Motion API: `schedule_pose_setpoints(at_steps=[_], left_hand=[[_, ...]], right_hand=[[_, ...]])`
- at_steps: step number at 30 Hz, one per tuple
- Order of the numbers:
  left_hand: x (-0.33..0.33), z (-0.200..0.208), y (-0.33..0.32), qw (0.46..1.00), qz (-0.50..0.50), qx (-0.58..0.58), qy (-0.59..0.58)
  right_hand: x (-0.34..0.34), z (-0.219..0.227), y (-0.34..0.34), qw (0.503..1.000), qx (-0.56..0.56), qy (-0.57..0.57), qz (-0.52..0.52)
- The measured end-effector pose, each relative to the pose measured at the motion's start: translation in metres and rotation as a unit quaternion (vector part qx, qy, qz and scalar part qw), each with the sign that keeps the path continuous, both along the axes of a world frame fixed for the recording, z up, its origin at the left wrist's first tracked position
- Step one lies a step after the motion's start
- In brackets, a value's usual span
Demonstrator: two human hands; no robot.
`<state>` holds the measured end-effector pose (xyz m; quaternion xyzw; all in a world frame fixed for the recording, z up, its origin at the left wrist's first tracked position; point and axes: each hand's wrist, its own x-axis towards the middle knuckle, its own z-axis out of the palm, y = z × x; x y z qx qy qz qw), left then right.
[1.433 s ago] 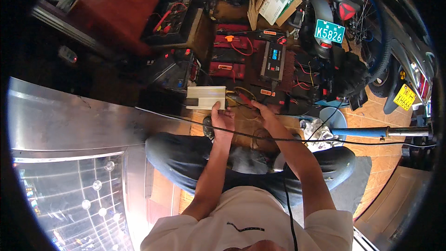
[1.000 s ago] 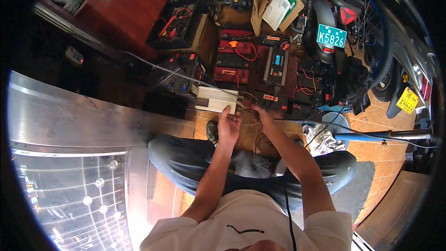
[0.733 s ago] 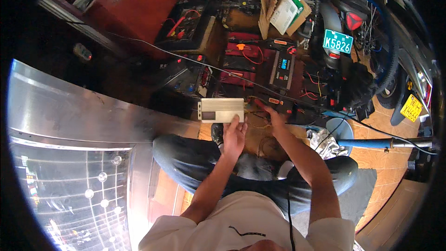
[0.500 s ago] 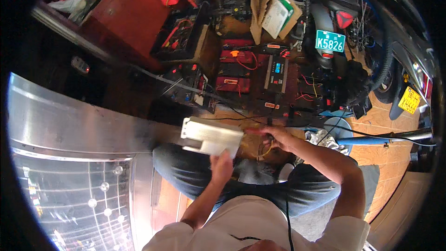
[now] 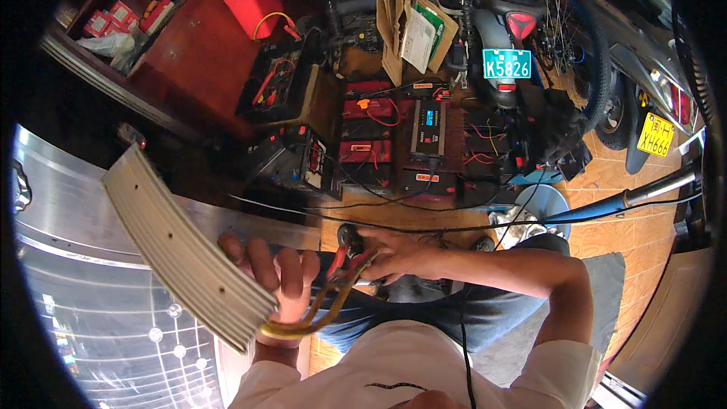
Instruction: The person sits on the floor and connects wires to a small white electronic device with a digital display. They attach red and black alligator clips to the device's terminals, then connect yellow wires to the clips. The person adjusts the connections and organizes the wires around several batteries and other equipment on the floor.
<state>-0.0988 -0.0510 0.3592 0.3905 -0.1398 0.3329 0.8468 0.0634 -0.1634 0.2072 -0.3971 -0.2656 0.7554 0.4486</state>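
Observation:
A long silver-grey ribbed metal case (image 5: pixel 189 246), with small dark holes along its face, is held tilted at the left, close to me. My left hand (image 5: pixel 276 276) grips its inner edge, fingers curled. From the case's lower end a thick yellowish cable (image 5: pixel 326 314) loops across to my right hand (image 5: pixel 397 256). That hand is closed around the cable's end, where a red and black clamp (image 5: pixel 347 246) shows by the fingers. The clamp's exact shape is partly hidden.
Ahead on the floor stand several batteries (image 5: pixel 367 153) and a black charger (image 5: pixel 429 129) with a lit blue display. Black cords (image 5: pixel 454 229) cross in front. A blue bucket (image 5: pixel 547 203), a scooter (image 5: pixel 500 26) and cardboard (image 5: pixel 394 30) lie beyond; a metal panel (image 5: pixel 68 182) is left.
The metal case has come nearer and left, turning so its long ribbed face shows. My right hand has moved left and toward me, and the cable loop now shows plainly.

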Motion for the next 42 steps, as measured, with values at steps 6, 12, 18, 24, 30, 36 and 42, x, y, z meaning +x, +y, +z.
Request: schedule_pose_setpoints(at_steps=[6, 12, 18, 24, 30, 36, 42], left_hand=[[0.034, 0.002, 0.000, 0.993, 0.026, -0.104, 0.045], [0.066, 0.009, 0.036, 0.983, -0.114, -0.144, -0.014], [0.080, 0.012, 0.087, 0.993, 0.019, -0.117, 0.014], [0.084, 0.011, 0.122, 0.985, 0.045, -0.164, 0.006], [0.087, 0.006, 0.140, 0.977, 0.078, -0.196, 0.025], [0.081, 0.008, 0.154, 0.983, 0.067, -0.172, 0.018], [0.078, 0.015, 0.168, 0.987, 0.089, -0.130, 0.006]], right_hand=[[-0.002, 0.007, 0.007, 0.983, 0.166, -0.081, -0.024], [0.019, 0.020, -0.001, 0.959, 0.117, -0.256, 0.021], [0.051, 0.033, -0.007, 0.995, -0.026, 0.085, -0.034], [0.065, 0.036, 0.000, 0.991, 0.005, 0.132, -0.013], [0.068, 0.039, 0.002, 0.990, 0.022, 0.137, -0.016], [0.070, 0.037, 0.000, 0.986, 0.066, 0.149, -0.041], [0.082, 0.057, -0.006, 0.988, 0.116, -0.057, -0.083]])
